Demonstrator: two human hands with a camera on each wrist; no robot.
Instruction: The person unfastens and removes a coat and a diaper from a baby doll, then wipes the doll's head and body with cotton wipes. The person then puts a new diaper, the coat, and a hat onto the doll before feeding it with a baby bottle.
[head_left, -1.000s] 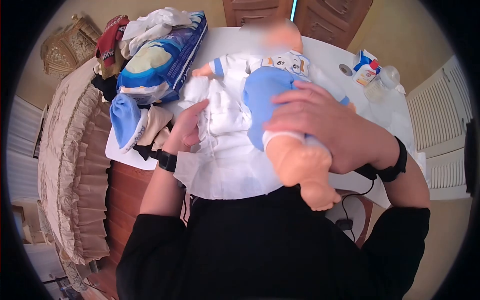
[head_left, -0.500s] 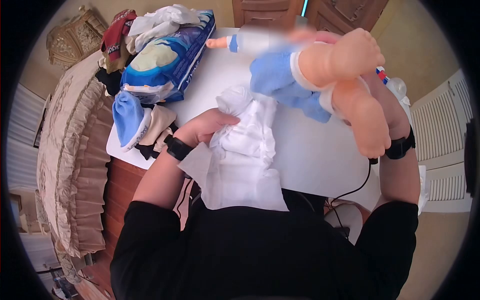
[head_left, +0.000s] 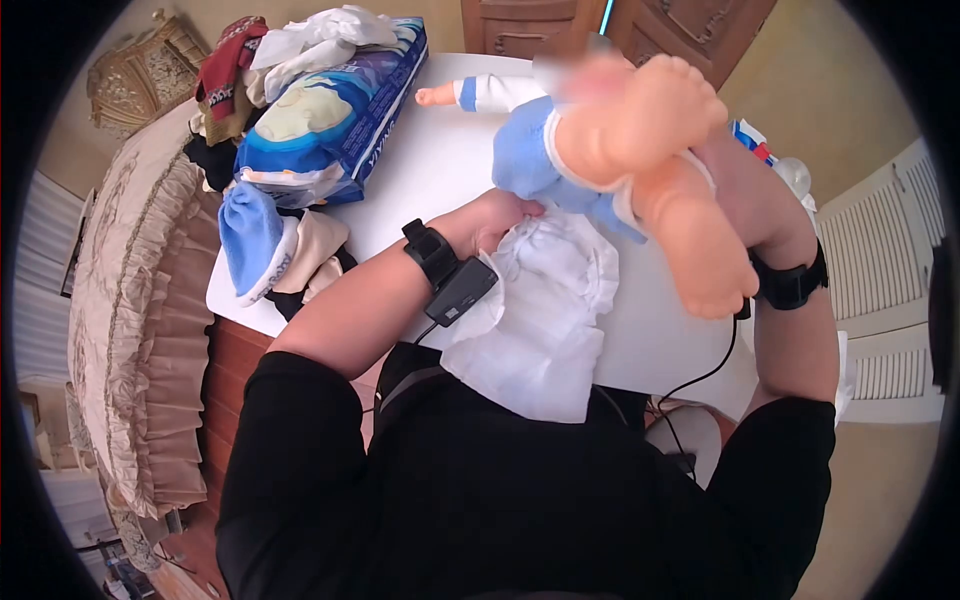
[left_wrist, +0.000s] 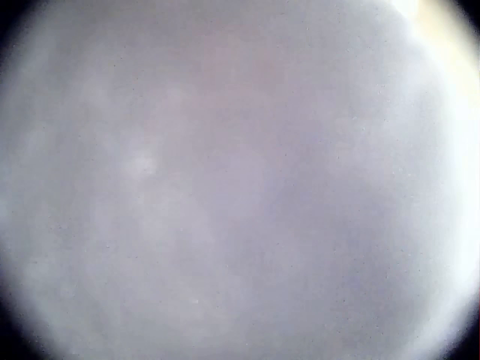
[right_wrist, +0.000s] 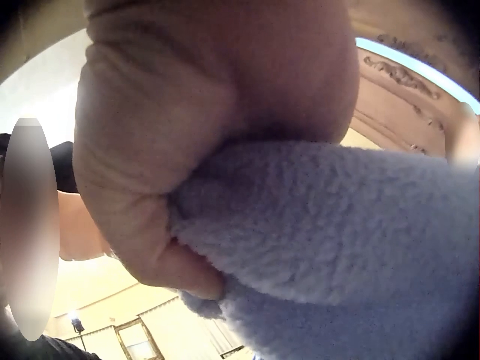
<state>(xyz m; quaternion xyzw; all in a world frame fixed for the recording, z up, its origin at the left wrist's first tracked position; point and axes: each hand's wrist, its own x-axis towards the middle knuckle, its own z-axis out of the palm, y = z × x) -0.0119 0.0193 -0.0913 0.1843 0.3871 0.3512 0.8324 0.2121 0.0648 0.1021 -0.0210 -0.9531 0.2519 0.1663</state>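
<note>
A baby doll point(head_left: 660, 115) lies on its back on the white table, both bare legs raised toward me. It wears blue fleece pants point(head_left: 525, 150) and a white top with blue cuffs. My right hand point(right_wrist: 150, 157) grips the fleece cloth in the right wrist view; in the head view the doll's legs hide most of this hand. With my left hand point(head_left: 500, 215) I hold the upper end of an unfolded white diaper point(head_left: 545, 330), close to the doll's bottom. Its lower end hangs over the table's near edge. A pale blur fills the left wrist view.
A blue diaper package point(head_left: 320, 125) stands at the back left with white cloths point(head_left: 325, 45) and a red knit piece point(head_left: 230, 60) around it. Nearer lies a blue baby hat point(head_left: 250, 235) on other clothes. A clear bottle point(head_left: 793, 175) stands back right. Cables hang by the table edge.
The doll's legs went from lying low to lifted up, held by my right hand. My left hand slid the diaper rightward, its top end now up by the doll's bottom.
</note>
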